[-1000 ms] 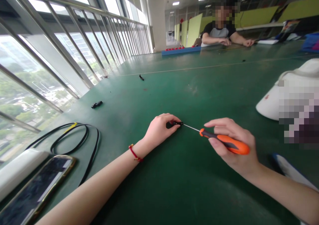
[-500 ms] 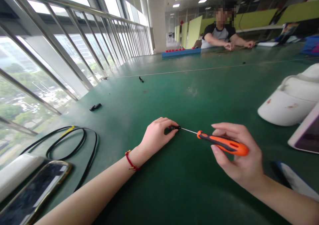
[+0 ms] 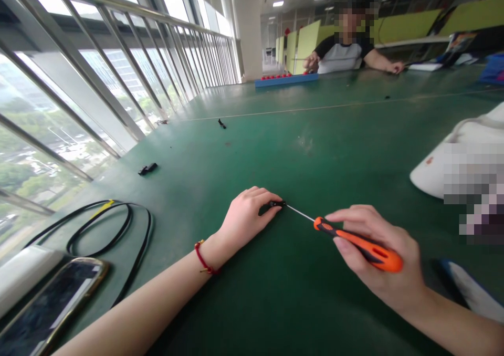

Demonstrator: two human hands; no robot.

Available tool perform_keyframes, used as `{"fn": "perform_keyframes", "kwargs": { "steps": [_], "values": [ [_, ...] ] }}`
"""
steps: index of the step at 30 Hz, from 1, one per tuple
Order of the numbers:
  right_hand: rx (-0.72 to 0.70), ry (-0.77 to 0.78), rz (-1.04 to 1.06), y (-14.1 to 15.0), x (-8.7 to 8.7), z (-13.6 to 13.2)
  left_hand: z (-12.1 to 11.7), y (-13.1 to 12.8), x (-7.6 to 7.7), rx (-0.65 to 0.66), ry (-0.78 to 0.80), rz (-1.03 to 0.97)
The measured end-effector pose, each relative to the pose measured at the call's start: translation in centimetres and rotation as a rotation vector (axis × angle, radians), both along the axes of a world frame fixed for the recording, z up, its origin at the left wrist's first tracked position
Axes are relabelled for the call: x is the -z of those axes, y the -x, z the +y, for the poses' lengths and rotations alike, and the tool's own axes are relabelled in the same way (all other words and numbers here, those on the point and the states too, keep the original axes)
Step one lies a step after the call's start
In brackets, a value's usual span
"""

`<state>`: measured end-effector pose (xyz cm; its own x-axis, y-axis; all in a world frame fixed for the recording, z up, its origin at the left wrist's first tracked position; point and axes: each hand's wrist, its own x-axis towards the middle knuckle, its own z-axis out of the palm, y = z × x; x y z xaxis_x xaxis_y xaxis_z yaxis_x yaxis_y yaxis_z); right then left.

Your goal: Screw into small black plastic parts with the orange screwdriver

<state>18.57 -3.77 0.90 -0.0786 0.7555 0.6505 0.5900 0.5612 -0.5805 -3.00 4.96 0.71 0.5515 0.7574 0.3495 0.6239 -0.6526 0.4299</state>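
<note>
Between the thumb and fingers of my left hand [image 3: 246,214] is a small black part [image 3: 277,203], pinched close to the green tabletop [image 3: 268,272]. Most of that part is covered by the fingers, so its kind does not show. An orange and black screwdriver [image 3: 362,243] lies in my right hand [image 3: 388,256], the fingers and thumb closed on its handle. Its thin metal shaft points left, and the tip meets the right end of the black part. A red cord bracelet circles my left wrist.
Black cable [image 3: 132,230] loops at the left beside a phone [image 3: 51,309] and a white box [image 3: 27,272]. Small black pieces [image 3: 147,169] lie farther off. At the right stands a white object [image 3: 437,167]. A person [image 3: 342,56] sits across the table behind a blue strip with red knobs [image 3: 286,80].
My right hand and the screwdriver handle have moved slightly down and right, tilting the shaft more steeply. The thumb and fingers now close on the handle. The person opposite has raised one hand.
</note>
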Motion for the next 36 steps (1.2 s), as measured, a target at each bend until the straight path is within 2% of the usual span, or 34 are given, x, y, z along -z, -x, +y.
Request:
{"fn": "perform_keyframes", "kwargs": {
  "steps": [4,9,13,17,20,22,26,31,36],
  "values": [
    [0.061,-0.068,0.144,0.07,0.01,0.15,0.01,0.0,0.04,0.005,-0.014,-0.003],
    [0.021,0.038,0.046,0.15,-0.05,0.09,-0.02,0.0,0.0,0.018,-0.029,0.006],
    [0.069,-0.061,0.181,0.3,-0.17,0.19,0.03,-0.01,0.03,0.026,-0.045,0.013],
    [0.033,0.026,0.087,0.3,-0.4,0.2,0.14,0.06,0.19,0.04,-0.049,0.018],
    [0.078,-0.039,0.112,0.26,-0.45,0.17,0.2,0.13,0.29,0.049,-0.046,0.016],
    [0.052,-0.066,0.156,0.24,-0.5,0.18,0.21,0.15,0.31,0.049,-0.038,0.013],
    [-0.025,0.056,0.083,0.28,-0.72,0.14,0.15,0.15,0.21,0.046,-0.021,0.001],
    [0.016,-0.049,0.163,0.3,-0.53,0.1,0.05,0.07,-0.01,0.039,0.0,-0.013],
    [0.008,0.006,0.058,0.04,-0.23,0.02,0.08,0.06,-0.02,0.039,0.003,-0.011]
  ]
}}
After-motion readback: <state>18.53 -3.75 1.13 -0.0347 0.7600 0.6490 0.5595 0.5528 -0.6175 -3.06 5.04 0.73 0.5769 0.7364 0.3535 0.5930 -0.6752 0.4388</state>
